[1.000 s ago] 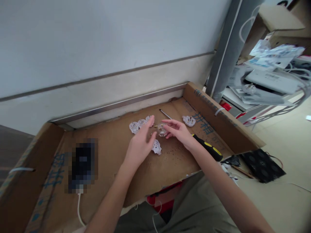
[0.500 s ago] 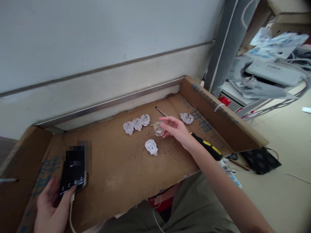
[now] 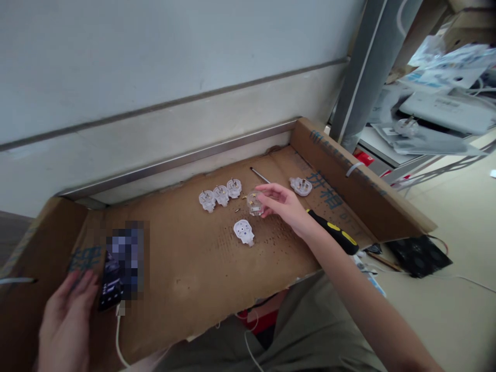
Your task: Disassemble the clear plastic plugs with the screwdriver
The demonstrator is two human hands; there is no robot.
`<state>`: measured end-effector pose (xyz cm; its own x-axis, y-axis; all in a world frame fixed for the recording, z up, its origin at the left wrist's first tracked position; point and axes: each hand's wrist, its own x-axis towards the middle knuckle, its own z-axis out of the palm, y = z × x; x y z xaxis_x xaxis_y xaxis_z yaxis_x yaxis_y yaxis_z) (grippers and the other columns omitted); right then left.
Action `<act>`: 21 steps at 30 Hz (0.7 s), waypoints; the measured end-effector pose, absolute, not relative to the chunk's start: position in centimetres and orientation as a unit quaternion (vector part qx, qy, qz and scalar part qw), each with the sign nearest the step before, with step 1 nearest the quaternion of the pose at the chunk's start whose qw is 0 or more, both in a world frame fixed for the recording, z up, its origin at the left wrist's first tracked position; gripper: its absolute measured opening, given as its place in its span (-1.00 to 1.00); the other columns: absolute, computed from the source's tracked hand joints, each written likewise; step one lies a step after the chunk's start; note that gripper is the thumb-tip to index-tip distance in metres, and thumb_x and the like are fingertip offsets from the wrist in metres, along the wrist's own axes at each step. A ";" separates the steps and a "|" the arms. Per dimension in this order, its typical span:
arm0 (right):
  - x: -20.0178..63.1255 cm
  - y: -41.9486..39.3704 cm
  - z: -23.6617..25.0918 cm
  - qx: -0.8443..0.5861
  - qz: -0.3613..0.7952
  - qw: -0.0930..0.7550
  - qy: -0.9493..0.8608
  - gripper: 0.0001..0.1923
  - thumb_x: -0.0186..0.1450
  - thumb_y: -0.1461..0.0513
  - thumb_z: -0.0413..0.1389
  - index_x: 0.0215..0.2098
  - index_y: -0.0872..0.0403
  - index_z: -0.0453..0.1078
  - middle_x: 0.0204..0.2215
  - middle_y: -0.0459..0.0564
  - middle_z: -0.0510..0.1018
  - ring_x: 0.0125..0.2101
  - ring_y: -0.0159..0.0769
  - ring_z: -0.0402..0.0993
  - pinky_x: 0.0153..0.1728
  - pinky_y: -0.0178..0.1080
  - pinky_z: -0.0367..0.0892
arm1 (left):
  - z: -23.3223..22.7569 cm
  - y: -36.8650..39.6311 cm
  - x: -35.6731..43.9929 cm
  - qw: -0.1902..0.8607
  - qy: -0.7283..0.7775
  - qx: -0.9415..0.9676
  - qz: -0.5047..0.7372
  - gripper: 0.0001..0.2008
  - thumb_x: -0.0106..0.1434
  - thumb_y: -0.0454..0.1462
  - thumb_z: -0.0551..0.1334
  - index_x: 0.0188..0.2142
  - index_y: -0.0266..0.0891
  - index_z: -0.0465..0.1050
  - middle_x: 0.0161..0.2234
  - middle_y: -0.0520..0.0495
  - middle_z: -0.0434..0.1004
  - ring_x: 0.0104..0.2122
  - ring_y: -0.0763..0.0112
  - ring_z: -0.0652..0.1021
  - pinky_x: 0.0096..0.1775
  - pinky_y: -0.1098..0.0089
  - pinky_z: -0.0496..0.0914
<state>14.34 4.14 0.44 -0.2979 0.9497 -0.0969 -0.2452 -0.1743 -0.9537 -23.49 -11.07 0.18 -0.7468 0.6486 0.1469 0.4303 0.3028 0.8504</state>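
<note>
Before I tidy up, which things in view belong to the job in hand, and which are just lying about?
Probably part of the job:
clear plug piece, at the right hand
row of three plugs
single plug
white plug part
screwdriver

Probably just lying about:
phone, beside the left hand
black panel
plastic bags, far right

Rough-edged matt cardboard tray (image 3: 182,294) in my view, clear glossy plastic plug part (image 3: 254,204) at its middle, smooth opaque plastic shell (image 3: 243,232) nearer, smooth plastic screwdriver handle (image 3: 336,234) at right, dull metal rail (image 3: 194,157) far, matt cloth trousers (image 3: 310,325) near.
</note>
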 end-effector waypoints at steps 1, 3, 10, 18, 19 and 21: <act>14.3 4.1 0.4 -0.386 0.661 0.451 -0.459 -0.56 0.12 0.07 0.24 -0.11 0.10 0.35 -0.31 -0.02 0.44 -0.48 -0.52 0.40 -0.49 -0.40 0.42 | 0.7 -10.6 -23.1 0.140 0.803 0.301 0.495 -0.61 0.07 -0.22 0.31 -0.09 0.25 0.43 0.00 0.32 0.48 0.09 0.21 0.41 0.16 0.05 0.29; 14.4 4.1 0.4 -0.387 0.660 0.452 -0.459 -0.56 0.11 0.07 0.24 -0.11 0.10 0.35 -0.30 -0.02 0.44 -0.48 -0.52 0.39 -0.49 -0.40 0.43 | 1.4 -9.9 -22.3 0.161 0.809 0.271 0.495 -0.59 -0.01 -0.29 0.36 -0.18 0.23 0.46 -0.03 0.37 0.50 0.11 0.24 0.40 0.18 0.06 0.26; 14.4 4.1 0.5 -0.384 0.661 0.452 -0.458 -0.56 0.09 0.07 0.25 -0.13 0.09 0.35 -0.31 -0.04 0.44 -0.48 -0.51 0.41 -0.50 -0.41 0.43 | 1.1 -10.0 -22.1 0.153 0.807 0.296 0.488 -0.47 -0.06 -0.37 0.34 -0.10 0.18 0.43 0.01 0.28 0.46 0.11 0.19 0.39 0.17 -0.01 0.25; 14.4 4.1 0.6 -0.383 0.663 0.455 -0.454 -0.57 0.11 0.07 0.24 -0.13 0.10 0.34 -0.33 -0.05 0.44 -0.48 -0.50 0.41 -0.50 -0.40 0.43 | 0.7 -10.1 -22.6 0.150 0.806 0.307 0.483 -0.50 -0.01 -0.30 0.35 -0.08 0.21 0.41 0.01 0.29 0.46 0.11 0.19 0.39 0.17 -0.03 0.25; 14.4 4.1 0.6 -0.382 0.664 0.455 -0.455 -0.57 0.11 0.08 0.24 -0.12 0.10 0.33 -0.33 -0.04 0.44 -0.48 -0.49 0.42 -0.49 -0.39 0.43 | 0.7 -10.2 -22.8 0.149 0.804 0.301 0.491 -0.52 0.00 -0.28 0.34 -0.08 0.21 0.41 0.01 0.31 0.47 0.10 0.19 0.40 0.17 -0.02 0.25; 14.4 4.1 0.6 -0.379 0.666 0.455 -0.455 -0.58 0.12 0.09 0.24 -0.11 0.10 0.33 -0.32 -0.04 0.44 -0.46 -0.49 0.43 -0.47 -0.38 0.44 | 0.8 -10.5 -22.8 0.121 0.804 0.325 0.483 -0.52 0.07 -0.22 0.30 -0.01 0.27 0.34 0.04 0.37 0.44 0.12 0.20 0.39 0.17 -0.01 0.25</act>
